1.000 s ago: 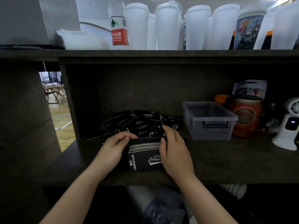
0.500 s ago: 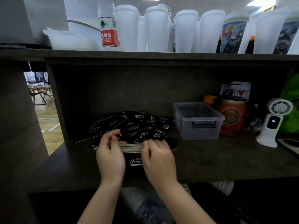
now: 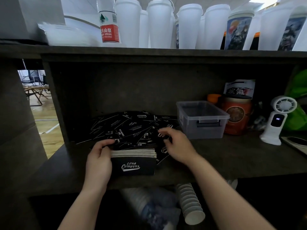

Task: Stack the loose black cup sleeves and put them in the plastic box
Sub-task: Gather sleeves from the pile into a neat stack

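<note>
The task is sitting somewhere in its middle, judging from how things are lying. A neat stack of sleeves (image 3: 133, 161) is standing on edge at the lower centre of the frame, on the front part of the shelf (image 3: 232, 156), its pale top edges showing and a "Club Camping" print facing the camera. The left hand (image 3: 99, 161) is gripping the stack's left end, fingers curled over its top and far side. Just beyond it, in the middle of the frame, a wide heap of loose black sleeves (image 3: 131, 127) is still lying scattered, so most of the gathering looks to be left. The right hand (image 3: 176, 145) is reaching over the right edge of that heap; it is blurred, its fingers bent, and whether its grip is clamped on a sleeve or apart I cannot tell. The plastic box (image 3: 201, 119), right of centre and just beside the heap, is standing without a lid and showing nothing inside, so no sleeves are in it yet. To its right an orange canister (image 3: 236, 116) with a dark lid is standing closed, contents hidden. Along the top of the frame, white lidded cups (image 3: 159, 24) are lining the upper shelf.
</note>
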Tool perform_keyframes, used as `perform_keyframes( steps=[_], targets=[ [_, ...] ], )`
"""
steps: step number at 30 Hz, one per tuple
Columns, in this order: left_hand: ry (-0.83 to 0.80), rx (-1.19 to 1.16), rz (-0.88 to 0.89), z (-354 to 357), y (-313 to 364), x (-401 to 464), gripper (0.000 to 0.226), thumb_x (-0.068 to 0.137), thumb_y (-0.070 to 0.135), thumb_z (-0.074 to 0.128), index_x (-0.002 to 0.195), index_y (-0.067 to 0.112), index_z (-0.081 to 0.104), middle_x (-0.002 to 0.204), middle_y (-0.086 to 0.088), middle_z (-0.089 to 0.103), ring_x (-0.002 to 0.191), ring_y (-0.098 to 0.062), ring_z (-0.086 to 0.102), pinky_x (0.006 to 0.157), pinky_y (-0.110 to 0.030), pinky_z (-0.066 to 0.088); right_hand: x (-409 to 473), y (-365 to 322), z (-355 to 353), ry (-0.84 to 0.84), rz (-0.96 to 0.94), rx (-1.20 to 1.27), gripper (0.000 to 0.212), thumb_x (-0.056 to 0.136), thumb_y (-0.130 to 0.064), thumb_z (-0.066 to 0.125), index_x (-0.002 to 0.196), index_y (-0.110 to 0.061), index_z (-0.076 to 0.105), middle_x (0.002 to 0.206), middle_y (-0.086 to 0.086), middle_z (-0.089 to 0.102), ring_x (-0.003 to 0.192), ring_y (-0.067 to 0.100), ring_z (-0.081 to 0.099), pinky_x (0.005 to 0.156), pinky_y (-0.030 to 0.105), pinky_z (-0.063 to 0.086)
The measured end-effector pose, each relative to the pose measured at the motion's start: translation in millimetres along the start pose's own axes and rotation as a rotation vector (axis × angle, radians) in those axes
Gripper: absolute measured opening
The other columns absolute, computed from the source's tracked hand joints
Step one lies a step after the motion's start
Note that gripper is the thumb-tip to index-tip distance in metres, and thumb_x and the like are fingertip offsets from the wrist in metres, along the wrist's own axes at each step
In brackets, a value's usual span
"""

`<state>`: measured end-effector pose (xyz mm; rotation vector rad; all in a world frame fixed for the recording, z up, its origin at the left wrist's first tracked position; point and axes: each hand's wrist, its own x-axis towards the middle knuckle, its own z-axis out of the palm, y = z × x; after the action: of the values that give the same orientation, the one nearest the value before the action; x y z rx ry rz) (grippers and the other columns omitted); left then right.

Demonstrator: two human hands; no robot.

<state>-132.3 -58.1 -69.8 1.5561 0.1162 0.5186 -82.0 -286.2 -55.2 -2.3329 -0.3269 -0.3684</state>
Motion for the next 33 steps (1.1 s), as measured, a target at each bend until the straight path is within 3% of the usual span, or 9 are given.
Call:
perform_keyframes(
  steps=[3,5,10,13,17,21,25,29,33],
  targets=[
    [0.028,0.012,0.013,1.2,-3.0,1.3,0.034,0.094,0.008,0.039,0.096,0.027,0.067,0.093,-0.005,0.068,0.092,-0.025,0.063,0.085,-0.045,0.05,7.5,28.7,-20.7,-0.393,-0.006,-0.392,0.052,0.099,-0.026,0.05,0.147,-0.037,0.033,0.15,0.008,0.037,0.142,0.022,0.028,0.116,0.034,0.023],
    [0.042,0.019,0.025,1.7,-6.2,2.1,0.034,0.094,0.009,0.038,0.094,0.027,0.067,0.091,-0.005,0.068,0.089,-0.025,0.062,0.083,-0.043,0.05,9.5,29.5,-24.8,-0.442,-0.039,-0.469,0.055,0.099,-0.035,0.05,0.148,-0.039,0.028,0.151,0.005,0.036,0.142,0.022,0.025,0.117,0.041,0.021],
    [0.081,0.02,0.042,3.2,-9.9,2.7,0.032,0.089,0.017,0.038,0.091,0.029,0.068,0.09,-0.002,0.068,0.088,-0.022,0.062,0.08,-0.041,0.049,12.9,28.4,-37.2,-0.402,-0.071,-0.566,0.048,0.089,-0.052,0.058,0.134,-0.037,0.048,0.13,-0.002,0.047,0.127,0.017,0.03,0.107,0.041,0.027],
    [0.115,0.02,0.048,4.7,-9.9,1.0,0.031,0.091,0.016,0.038,0.09,0.029,0.067,0.089,-0.001,0.067,0.088,-0.022,0.061,0.08,-0.04,0.049,12.1,31.3,-40.5,-0.41,0.0,-0.458,0.034,0.084,-0.054,0.065,0.11,-0.035,0.054,0.118,-0.006,0.048,0.118,0.013,0.035,0.102,0.038,0.036],
    [0.157,0.036,0.062,5.7,-11.0,0.2,0.033,0.093,0.008,0.039,0.087,0.027,0.066,0.081,-0.003,0.065,0.078,-0.021,0.059,0.074,-0.038,0.047,11.9,31.3,-42.3,-0.358,0.071,-0.224,0.027,0.081,-0.041,0.073,0.089,-0.034,0.049,0.103,-0.007,0.055,0.099,0.012,0.053,0.078,0.026,0.044],
    [0.178,0.038,0.068,6.7,-8.3,-2.4,0.032,0.093,0.005,0.039,0.088,0.023,0.066,0.078,-0.004,0.064,0.073,-0.018,0.056,0.068,-0.032,0.043,10.5,18.3,-44.0,-0.037,0.037,-0.001,0.015,0.087,-0.023,0.07,0.09,-0.029,0.057,0.097,-0.007,0.063,0.096,0.009,0.06,0.08,0.026,0.049],
    [0.187,0.032,0.08,8.7,-10.2,-2.1,0.03,0.098,0.012,0.037,0.098,0.024,0.064,0.088,0.004,0.07,0.086,-0.013,0.063,0.077,-0.033,0.049,-2.7,-21.5,-17.5,-0.043,-0.146,0.06,0.019,0.095,-0.015,0.058,0.098,-0.033,0.063,0.093,-0.018,0.065,0.093,-0.001,0.061,0.081,0.02,0.046],
    [0.167,0.013,0.088,8.6,-13.6,1.8,0.026,0.104,0.029,0.036,0.108,0.03,0.062,0.098,0.007,0.072,0.098,-0.013,0.065,0.092,-0.04,0.049,-20.9,-57.6,14.8,-0.113,-0.28,0.148,0.018,0.1,-0.031,0.049,0.107,-0.027,0.065,0.077,-0.026,0.062,0.08,-0.007,0.058,0.07,0.011,0.041],
    [0.121,-0.011,0.098,6.9,-5.6,-2.9,0.029,0.099,0.041,0.047,0.087,0.028,0.07,0.081,0.002,0.071,0.083,-0.014,0.066,0.075,-0.033,0.048,-34.8,-65.2,38.6,-0.074,-0.365,-0.081,0.031,0.096,-0.05,0.043,0.107,-0.028,0.062,0.089,-0.011,0.065,0.081,0.005,0.059,0.072,0.028,0.049]
  ],
)
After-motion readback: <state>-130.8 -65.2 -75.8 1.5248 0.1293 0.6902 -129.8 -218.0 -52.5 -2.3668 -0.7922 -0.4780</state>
